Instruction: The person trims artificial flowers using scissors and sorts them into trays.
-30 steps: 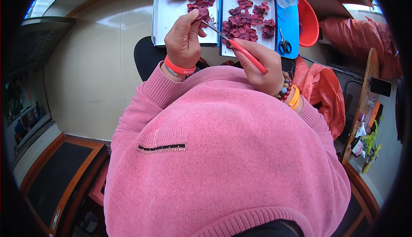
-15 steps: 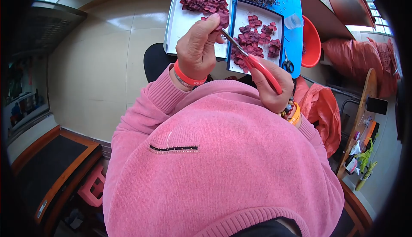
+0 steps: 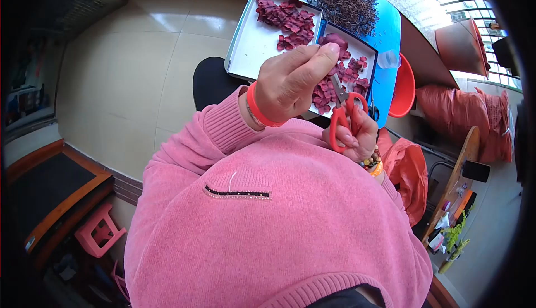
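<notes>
My left hand (image 3: 296,79), with a red wristband, is pinched on a dark red fabric flower (image 3: 336,40) held over the right-hand tray. In my right hand (image 3: 360,135) is a pair of red-handled scissors (image 3: 341,97), its blades pointing up just below the left fingers. Whether the blades touch the flower is hidden by the left hand. Several loose dark red flowers (image 3: 352,72) lie in the right-hand tray (image 3: 363,49) beneath. More flowers (image 3: 287,18) are heaped in the left white tray (image 3: 245,48).
A tangle of brown stems (image 3: 346,1) covers the back of the blue table (image 3: 389,34). A clear plastic cup (image 3: 389,59) and black scissors (image 3: 374,111) are at its right side. Beside it stands a red basin (image 3: 407,87). A black stool (image 3: 209,79) is to the left.
My left hand has moved right with the flower, in front of the right-hand tray. My right hand has turned the scissors more upright, handle rings now facing me. The whole view has shifted slightly.
</notes>
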Tool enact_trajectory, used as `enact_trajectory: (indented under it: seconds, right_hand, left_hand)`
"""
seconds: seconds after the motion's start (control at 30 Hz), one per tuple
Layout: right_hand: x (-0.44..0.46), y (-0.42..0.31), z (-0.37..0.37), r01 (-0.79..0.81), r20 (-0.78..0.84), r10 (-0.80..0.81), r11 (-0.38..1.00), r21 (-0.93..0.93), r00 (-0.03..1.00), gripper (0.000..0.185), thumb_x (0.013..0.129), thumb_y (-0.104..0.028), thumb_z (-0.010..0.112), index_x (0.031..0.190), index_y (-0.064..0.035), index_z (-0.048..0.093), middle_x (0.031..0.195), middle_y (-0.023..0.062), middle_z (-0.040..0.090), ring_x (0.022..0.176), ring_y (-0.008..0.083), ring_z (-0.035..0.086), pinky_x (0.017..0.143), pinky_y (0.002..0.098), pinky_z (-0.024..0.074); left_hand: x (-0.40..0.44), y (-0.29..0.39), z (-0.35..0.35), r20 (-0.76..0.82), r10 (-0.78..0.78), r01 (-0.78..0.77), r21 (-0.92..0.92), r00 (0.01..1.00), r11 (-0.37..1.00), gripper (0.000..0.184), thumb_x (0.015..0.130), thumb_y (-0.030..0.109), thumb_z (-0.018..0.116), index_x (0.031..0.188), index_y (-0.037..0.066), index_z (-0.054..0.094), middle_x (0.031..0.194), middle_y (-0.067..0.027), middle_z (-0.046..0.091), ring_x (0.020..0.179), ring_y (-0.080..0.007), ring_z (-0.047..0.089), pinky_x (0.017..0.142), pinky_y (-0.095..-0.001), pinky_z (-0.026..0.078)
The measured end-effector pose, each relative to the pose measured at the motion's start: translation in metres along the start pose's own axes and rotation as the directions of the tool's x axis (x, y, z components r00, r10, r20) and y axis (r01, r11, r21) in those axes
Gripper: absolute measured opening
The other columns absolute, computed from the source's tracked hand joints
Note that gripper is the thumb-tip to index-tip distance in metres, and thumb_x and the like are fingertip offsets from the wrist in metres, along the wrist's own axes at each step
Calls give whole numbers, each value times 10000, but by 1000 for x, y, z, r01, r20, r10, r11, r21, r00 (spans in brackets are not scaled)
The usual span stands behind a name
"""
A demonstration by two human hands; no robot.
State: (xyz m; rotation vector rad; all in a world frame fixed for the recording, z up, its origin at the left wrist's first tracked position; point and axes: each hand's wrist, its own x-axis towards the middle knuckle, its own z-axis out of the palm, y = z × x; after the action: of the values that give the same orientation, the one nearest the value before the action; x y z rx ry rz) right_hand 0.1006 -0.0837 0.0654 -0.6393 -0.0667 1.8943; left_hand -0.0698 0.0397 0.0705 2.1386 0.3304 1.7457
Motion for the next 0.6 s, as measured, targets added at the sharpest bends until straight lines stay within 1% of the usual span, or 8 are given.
enact_trajectory:
  seconds: [0.07, 0.17, 0.3, 0.37, 0.4, 0.47, 0.57, 0.6]
  right_hand:
    - [2, -4, -4, 4, 90, 2, 998, -64, 996, 302, 894, -315, 471, 1054, -87, 589, 750, 59, 625, 379, 53, 313, 419, 219, 316]
    - [2, -4, -2, 49, 51, -44, 995, -88, 998, 304, 888, -316, 489, 1053, -77, 580, 729, 54, 614, 378, 55, 315, 422, 214, 304]
    - [2, -6, -3, 162, 124, -139, 967, -198, 982, 315, 855, -213, 555, 1083, 4, 563, 794, 106, 597, 535, 132, 474, 447, 220, 334]
    - [-3, -2, 7, 292, 88, -278, 912, -288, 957, 322, 852, -196, 563, 1092, 17, 563, 842, 125, 618, 565, 156, 494, 472, 225, 355]
    - [-4, -4, 6, 296, 99, -279, 908, -297, 955, 321, 838, -160, 588, 1094, 32, 560, 956, 160, 630, 604, 189, 524, 526, 252, 408]
    - [-4, -2, 4, 355, 19, -372, 867, -349, 928, 308, 832, -130, 596, 1093, 30, 562, 973, 165, 628, 624, 195, 543, 548, 262, 432]
    - [-6, 3, 15, 399, -79, -509, 753, -524, 857, 309, 824, -102, 618, 1099, 28, 564, 938, 133, 631, 660, 157, 566, 596, 248, 460]
    - [-6, 4, 20, 389, -93, -546, 696, -604, 833, 314, 826, -110, 620, 1101, 29, 563, 924, 123, 631, 662, 142, 565, 596, 238, 458]
  left_hand:
    - [3, 1, -1, -18, 35, -34, 25, 999, 999, 299, 805, -114, 505, 1097, -53, 528, 932, -197, 622, 732, -227, 634, 602, -240, 519]
    - [5, -3, 2, -28, 88, -88, 31, 996, 996, 305, 810, -103, 510, 1110, -51, 517, 935, -196, 621, 747, -229, 636, 612, -250, 521]
    - [4, -5, 0, -22, 46, -45, 20, 999, 999, 310, 830, -76, 512, 1138, -54, 488, 959, -202, 614, 783, -229, 638, 651, -259, 510]
    - [3, 2, 2, -45, -100, 96, -68, 994, 993, 329, 848, -47, 515, 1172, -54, 457, 971, -156, 607, 834, -179, 618, 721, -250, 483]
    - [4, 7, 4, -59, -177, 170, -102, 982, 980, 337, 850, -42, 517, 1179, -55, 451, 971, -141, 605, 846, -167, 610, 734, -246, 477]
    - [3, 11, 9, -55, -320, 309, -150, 946, 939, 356, 854, -29, 522, 1200, -42, 441, 964, -98, 594, 862, -131, 585, 765, -234, 462]
    - [6, 9, 16, -38, -357, 352, -98, 933, 931, 357, 856, -29, 515, 1205, -31, 441, 970, -102, 595, 844, -126, 586, 724, -224, 475]
    - [2, 7, 19, -14, -423, 415, -163, 906, 895, 350, 854, -20, 519, 1197, -12, 450, 965, -96, 597, 817, -115, 588, 671, -216, 492]
